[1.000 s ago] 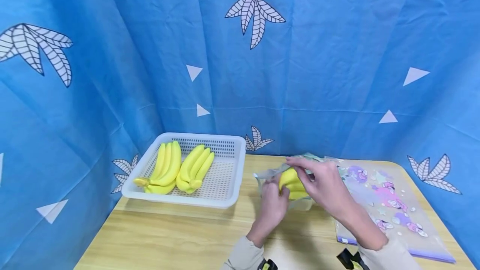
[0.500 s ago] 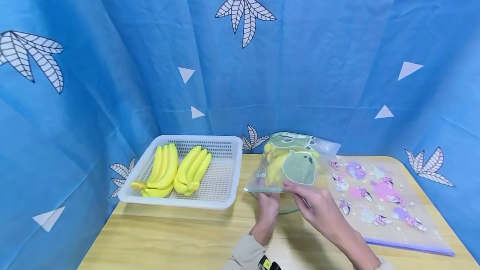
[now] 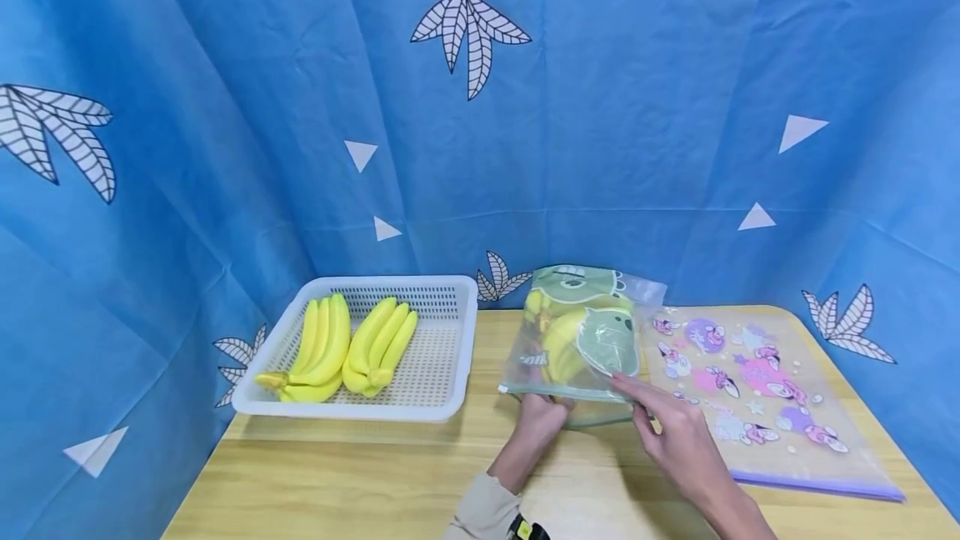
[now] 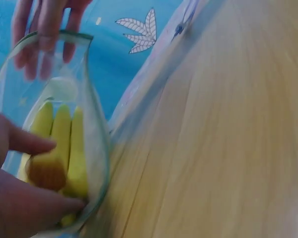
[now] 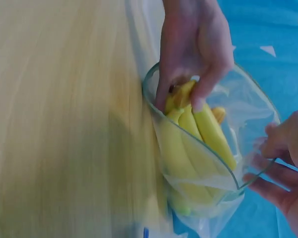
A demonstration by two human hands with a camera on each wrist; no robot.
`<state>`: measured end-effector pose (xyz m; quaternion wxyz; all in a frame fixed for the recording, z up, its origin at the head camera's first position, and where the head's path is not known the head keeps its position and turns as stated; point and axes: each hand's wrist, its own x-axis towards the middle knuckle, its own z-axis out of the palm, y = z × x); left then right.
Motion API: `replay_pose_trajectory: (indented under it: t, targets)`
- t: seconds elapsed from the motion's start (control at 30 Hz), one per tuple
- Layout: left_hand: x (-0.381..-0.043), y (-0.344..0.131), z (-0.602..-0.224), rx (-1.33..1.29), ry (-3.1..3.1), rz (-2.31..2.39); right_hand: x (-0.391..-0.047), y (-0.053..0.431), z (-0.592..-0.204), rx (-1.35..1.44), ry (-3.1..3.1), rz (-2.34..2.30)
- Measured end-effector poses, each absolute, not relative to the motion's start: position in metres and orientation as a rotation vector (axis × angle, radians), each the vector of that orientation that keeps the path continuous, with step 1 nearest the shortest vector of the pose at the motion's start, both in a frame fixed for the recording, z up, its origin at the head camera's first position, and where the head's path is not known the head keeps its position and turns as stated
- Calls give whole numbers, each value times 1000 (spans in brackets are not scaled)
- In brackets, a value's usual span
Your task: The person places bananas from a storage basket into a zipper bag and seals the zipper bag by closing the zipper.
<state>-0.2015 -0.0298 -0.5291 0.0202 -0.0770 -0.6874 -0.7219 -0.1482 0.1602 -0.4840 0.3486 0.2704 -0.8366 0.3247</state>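
Observation:
A clear zip bag (image 3: 517, 373) with green animal prints lies at the back middle of the table, its mouth facing me. Yellow bananas (image 3: 558, 344) fill it; another brownish tip shows beside the front bunch in the right wrist view. My left hand (image 3: 542, 419) reaches into the mouth. Its thumb and fingers grip the stem of a banana bunch (image 5: 213, 134), as the right wrist view shows. My right hand (image 3: 678, 440) pinches the bag's upper rim (image 4: 64, 35) at its right side and holds the mouth wide. The left fingertips are partly hidden by the bag in the head view.
A white perforated basket (image 3: 442, 407) stands on the left, with two banana bunches (image 3: 322, 348) in it. A flat clear bag (image 3: 772, 461) with pink and purple prints and a purple zip lies on the right. A blue curtain (image 3: 480, 157) hangs behind the wooden table (image 3: 337, 473).
A second ago both hands were close together around the bananas at the bag's mouth. The right hand has since moved down and right along the rim; the bananas are now inside the bag.

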Motion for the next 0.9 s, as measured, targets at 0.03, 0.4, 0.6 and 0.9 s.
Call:
replay_pose_trajectory:
  t: [0.03,0.4,0.6,0.9]
  targets:
    - [-201,-31,-529,-273,-2159,-2252,-148,163,-485,683,-2151,834]
    - [-197,-13,-527,72,-1989,-2227,-148,160,-497,750,-2107,701]
    - [-198,-3,-531,70,-1893,-2240,-147,164,-499,724,-2124,650]
    - [-174,-9,-526,-224,-2064,-2374,-152,183,-504,598,-2208,614]
